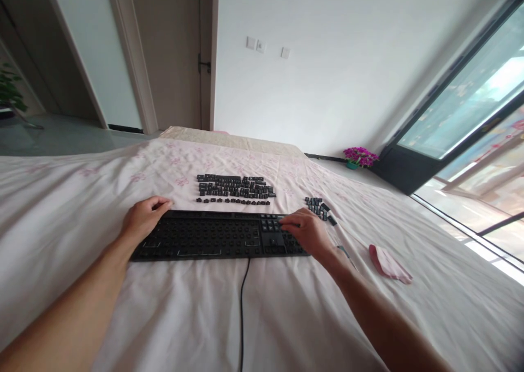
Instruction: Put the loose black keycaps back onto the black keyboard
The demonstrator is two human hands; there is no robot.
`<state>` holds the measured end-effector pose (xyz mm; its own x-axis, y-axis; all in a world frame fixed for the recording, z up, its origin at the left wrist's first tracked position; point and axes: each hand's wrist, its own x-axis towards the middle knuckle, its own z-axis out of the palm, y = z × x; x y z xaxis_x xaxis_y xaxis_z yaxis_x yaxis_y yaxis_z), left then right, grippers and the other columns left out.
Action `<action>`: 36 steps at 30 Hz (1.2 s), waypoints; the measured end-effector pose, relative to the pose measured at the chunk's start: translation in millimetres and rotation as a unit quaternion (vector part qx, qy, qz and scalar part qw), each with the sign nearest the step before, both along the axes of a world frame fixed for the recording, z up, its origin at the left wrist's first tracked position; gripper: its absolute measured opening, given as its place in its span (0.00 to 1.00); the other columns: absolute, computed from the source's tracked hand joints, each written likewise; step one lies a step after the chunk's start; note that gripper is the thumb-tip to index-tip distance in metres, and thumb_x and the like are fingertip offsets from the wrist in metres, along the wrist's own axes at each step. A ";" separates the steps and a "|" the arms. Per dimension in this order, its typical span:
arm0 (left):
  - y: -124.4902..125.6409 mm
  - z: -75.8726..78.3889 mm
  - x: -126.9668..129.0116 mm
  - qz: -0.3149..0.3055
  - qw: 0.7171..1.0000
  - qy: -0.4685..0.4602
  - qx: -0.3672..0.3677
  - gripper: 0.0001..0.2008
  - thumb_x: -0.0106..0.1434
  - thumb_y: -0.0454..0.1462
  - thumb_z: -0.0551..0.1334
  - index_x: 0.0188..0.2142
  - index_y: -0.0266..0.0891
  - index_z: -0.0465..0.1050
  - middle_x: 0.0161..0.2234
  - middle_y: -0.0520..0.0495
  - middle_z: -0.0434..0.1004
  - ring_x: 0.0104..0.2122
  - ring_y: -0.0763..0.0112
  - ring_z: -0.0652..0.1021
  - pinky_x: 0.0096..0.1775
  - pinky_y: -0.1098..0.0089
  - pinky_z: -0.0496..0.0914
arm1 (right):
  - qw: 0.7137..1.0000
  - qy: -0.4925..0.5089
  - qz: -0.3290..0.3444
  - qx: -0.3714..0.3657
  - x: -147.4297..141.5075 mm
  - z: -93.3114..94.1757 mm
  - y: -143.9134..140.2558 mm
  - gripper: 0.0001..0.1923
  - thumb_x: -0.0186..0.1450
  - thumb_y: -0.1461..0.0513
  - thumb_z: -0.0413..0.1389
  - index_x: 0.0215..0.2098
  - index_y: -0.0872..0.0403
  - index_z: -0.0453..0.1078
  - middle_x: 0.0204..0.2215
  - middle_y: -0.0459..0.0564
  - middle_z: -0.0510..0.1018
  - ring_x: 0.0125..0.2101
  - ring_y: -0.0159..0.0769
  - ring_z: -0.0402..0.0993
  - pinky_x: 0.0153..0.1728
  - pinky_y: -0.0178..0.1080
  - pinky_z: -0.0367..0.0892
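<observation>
A black keyboard (229, 240), many of its keys off, lies on the pale sheet (184, 312), its cord (242, 306) running toward the near side. The left hand (144, 216) is at its far left corner, fingers curled together; whether they grip the edge I cannot tell. The right hand (306, 230) bends its fingertips to the keys at the far right; whether they pinch one is hidden. Loose keycaps (229, 186) lie in rows beyond the keyboard, with a smaller group (320, 209) farther right. A pink cloth (388, 264) lies to the right.
</observation>
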<state>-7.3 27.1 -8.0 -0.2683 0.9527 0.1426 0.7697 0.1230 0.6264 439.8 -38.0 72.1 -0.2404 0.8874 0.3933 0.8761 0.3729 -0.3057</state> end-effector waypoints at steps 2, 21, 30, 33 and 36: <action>0.6 -0.5 -0.3 0.002 1.000 0.001 0.001 0.20 0.57 0.53 0.57 0.40 0.45 0.78 0.38 0.50 0.82 0.37 0.62 0.79 0.36 0.70 0.67 | 0.999 0.017 0.051 -0.002 -11.3 -7.7 -18.9 0.05 0.62 0.60 0.60 0.34 0.46 0.80 0.32 0.44 0.82 0.37 0.37 0.73 0.41 0.38 0.67; -1.0 1.9 2.3 0.013 1.000 -0.004 0.000 0.20 0.56 0.54 0.57 0.38 0.46 0.78 0.37 0.51 0.82 0.36 0.63 0.79 0.35 0.71 0.66 | 0.991 -0.067 0.102 0.053 -32.0 -33.8 -46.4 0.09 0.67 0.61 0.55 0.36 0.45 0.78 0.36 0.45 0.82 0.36 0.37 0.70 0.38 0.41 0.61; -2.2 2.8 2.4 0.008 1.000 -0.010 0.005 0.20 0.57 0.53 0.57 0.39 0.45 0.78 0.37 0.51 0.82 0.36 0.63 0.79 0.36 0.71 0.67 | 0.988 -0.054 0.139 0.049 -28.8 -32.6 -42.1 0.11 0.68 0.60 0.53 0.34 0.46 0.79 0.35 0.47 0.82 0.35 0.36 0.71 0.40 0.41 0.63; -2.0 2.5 2.2 0.006 1.000 -0.009 0.005 0.20 0.57 0.53 0.58 0.39 0.45 0.78 0.37 0.50 0.82 0.36 0.63 0.79 0.35 0.71 0.67 | 0.990 -0.037 0.130 0.045 -26.5 -34.8 -41.9 0.10 0.68 0.60 0.54 0.34 0.47 0.78 0.35 0.46 0.82 0.35 0.35 0.71 0.40 0.41 0.63; -1.8 2.6 2.0 0.005 1.000 -0.006 0.002 0.20 0.57 0.53 0.58 0.39 0.45 0.78 0.38 0.51 0.82 0.36 0.63 0.79 0.36 0.71 0.67 | 0.990 -0.036 0.131 0.042 -26.1 -35.1 -42.0 0.10 0.68 0.60 0.54 0.35 0.47 0.78 0.36 0.46 0.82 0.36 0.36 0.71 0.40 0.41 0.63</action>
